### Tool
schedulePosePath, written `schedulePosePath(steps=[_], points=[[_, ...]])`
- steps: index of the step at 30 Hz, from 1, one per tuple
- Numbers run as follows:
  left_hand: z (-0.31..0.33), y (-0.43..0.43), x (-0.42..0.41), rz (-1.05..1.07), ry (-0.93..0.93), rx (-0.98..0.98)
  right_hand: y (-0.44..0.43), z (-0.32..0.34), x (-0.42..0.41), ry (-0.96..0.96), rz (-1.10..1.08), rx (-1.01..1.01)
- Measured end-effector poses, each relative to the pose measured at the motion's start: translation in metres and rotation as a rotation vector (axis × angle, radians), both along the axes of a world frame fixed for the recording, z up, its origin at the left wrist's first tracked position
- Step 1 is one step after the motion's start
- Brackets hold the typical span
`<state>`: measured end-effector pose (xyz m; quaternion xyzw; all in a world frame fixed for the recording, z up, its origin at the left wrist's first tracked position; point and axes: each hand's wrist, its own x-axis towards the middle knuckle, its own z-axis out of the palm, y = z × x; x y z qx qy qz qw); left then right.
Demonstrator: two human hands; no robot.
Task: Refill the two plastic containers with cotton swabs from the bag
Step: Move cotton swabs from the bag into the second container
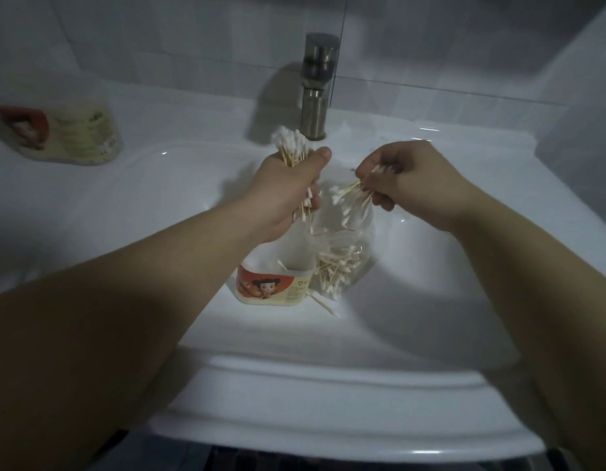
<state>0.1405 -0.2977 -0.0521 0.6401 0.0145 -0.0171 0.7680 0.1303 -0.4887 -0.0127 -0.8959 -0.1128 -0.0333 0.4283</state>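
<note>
Left hand (288, 195) fisted round a fat bundle of cotton swabs (291, 146), tips up, over the sink (430, 300). Right hand (407, 178) pinches a smaller bunch (352, 198) above the clear bag (342, 263). Open container (274, 283) stands below the left hand, touching the bag. Second container (64, 134) lies far left on the counter.

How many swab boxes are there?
2. One box stands in the sink beside the bag; the other box sits on the counter, far left.
</note>
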Motion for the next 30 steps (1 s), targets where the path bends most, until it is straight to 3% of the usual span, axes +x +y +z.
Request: schedulePosePath(steps=[5,9,20,30], points=[[0.0,0.0,-0.004,-0.11,-0.123,0.287,0.007,0.001,-0.009,-0.033,0.094,-0.103],[-0.003,0.0,-0.011,-0.294,-0.204,0.401,0.007,0.0,-0.007,-0.04,0.07,-0.092],[-0.005,-0.002,-0.011,-0.269,-0.232,0.708,0.008,0.001,-0.008,-0.007,0.065,-0.066],[-0.007,-0.003,-0.01,-0.289,-0.214,0.682,0.011,-0.001,-0.008,-0.031,0.038,-0.046]])
